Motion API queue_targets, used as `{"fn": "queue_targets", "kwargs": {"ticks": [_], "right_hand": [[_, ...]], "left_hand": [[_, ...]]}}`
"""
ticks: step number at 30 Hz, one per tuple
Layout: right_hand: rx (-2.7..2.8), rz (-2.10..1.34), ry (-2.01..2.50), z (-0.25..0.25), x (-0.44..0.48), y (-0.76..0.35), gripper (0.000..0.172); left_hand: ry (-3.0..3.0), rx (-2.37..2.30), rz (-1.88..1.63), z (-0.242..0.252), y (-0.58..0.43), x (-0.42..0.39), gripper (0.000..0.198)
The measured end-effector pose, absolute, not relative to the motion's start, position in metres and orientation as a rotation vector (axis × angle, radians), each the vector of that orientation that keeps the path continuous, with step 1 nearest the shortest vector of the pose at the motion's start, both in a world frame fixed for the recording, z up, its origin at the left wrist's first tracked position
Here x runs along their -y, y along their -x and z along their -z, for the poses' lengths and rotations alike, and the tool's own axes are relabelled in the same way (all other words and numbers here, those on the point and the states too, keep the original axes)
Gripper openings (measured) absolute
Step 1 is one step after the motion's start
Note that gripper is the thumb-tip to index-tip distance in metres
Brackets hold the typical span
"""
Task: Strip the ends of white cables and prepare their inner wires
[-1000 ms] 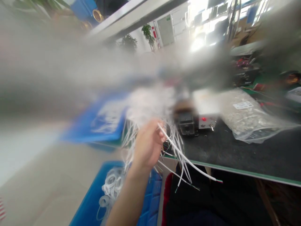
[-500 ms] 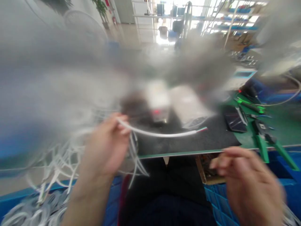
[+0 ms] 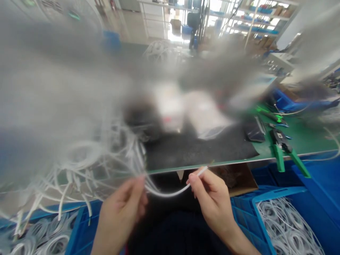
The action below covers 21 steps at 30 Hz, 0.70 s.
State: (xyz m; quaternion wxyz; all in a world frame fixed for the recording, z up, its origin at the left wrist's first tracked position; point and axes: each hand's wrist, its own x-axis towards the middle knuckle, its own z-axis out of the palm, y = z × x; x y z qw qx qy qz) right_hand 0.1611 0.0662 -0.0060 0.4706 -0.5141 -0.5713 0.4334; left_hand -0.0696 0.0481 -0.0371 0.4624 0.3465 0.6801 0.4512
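Observation:
A white cable (image 3: 170,194) sags in a shallow curve between my two hands, in front of the bench edge. My left hand (image 3: 124,209) is closed on it, somewhat blurred. Near the cable's stripped end, my right hand (image 3: 212,198) pinches it between thumb and fingers; thin wires poke out past the jacket there, too blurred to tell apart. A heap of white cables (image 3: 106,152) lies on the bench beyond my left hand, with ends hanging over the edge. Behind my right hand lies a black mat (image 3: 191,152).
Green-handled crimping pliers (image 3: 285,148) and a dark phone-like object (image 3: 254,129) lie on the right of the green bench (image 3: 313,138). Blue crates hold coiled cables (image 3: 289,226) at lower right and more coils (image 3: 45,237) at lower left. A cardboard box (image 3: 239,179) sits under the edge.
My right hand has come in from the right and taken hold of the cable near its wire end. My left hand has moved down with the cable, which now hangs below the bench edge.

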Motion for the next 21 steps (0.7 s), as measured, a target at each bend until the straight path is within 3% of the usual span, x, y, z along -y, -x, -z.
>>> {"fn": "queue_targets", "kwargs": {"ticks": [4, 8, 13, 17, 21], "right_hand": [[1.515, -1.123, 1.274, 0.01, -0.058, -0.158, 0.035], [1.593, -1.168, 1.204, 0.01, -0.047, -0.151, 0.031], [1.373, -1.112, 1.335, 0.015, -0.063, -0.173, 0.033], [0.817, -0.945, 1.24, 0.016, -0.099, -0.214, 0.027], [0.697, -0.69, 1.155, 0.006, -0.113, -0.252, 0.021]], "left_hand": [[-1.257, -1.992, -1.164, 0.009, 0.054, -0.024, 0.027], [-1.668, -1.579, -1.326, -0.007, 0.023, -0.035, 0.008], [-1.955, -1.427, -1.353, 0.019, 0.007, -0.057, 0.026], [-2.224, -1.561, -1.497, 0.054, 0.015, -0.074, 0.033], [-2.37, -1.71, -1.358, 0.075, 0.029, -0.091, 0.037]]}}
